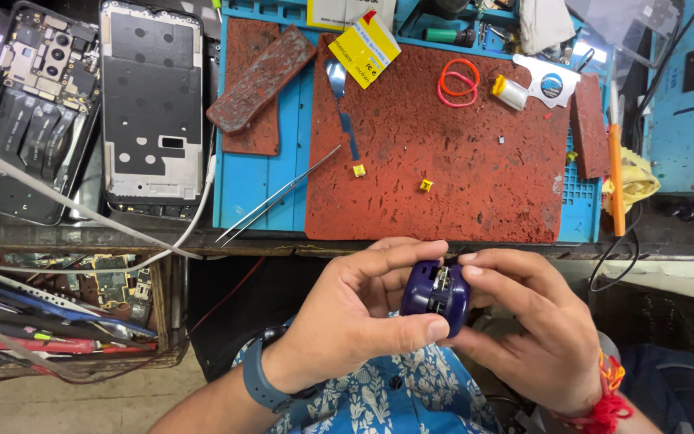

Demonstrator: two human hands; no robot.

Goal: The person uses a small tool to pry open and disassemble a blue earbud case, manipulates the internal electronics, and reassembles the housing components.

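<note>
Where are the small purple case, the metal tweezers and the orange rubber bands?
small purple case [435,299], head view, its rounded front shell.
metal tweezers [279,196], head view, mid-shaft.
orange rubber bands [446,78], head view, left edge of the loop.

Beyond the hands, a worn red mat [443,153] covers a blue mat [259,185] on the surface. Tweezers [279,197] lie ahead to the left, two opened phones [150,104] farther left, orange rubber bands [459,80] ahead right.

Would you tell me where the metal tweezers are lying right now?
The tweezers lie slantwise at the red mat's lower-left corner, on the blue mat, right of the opened phones.
</note>
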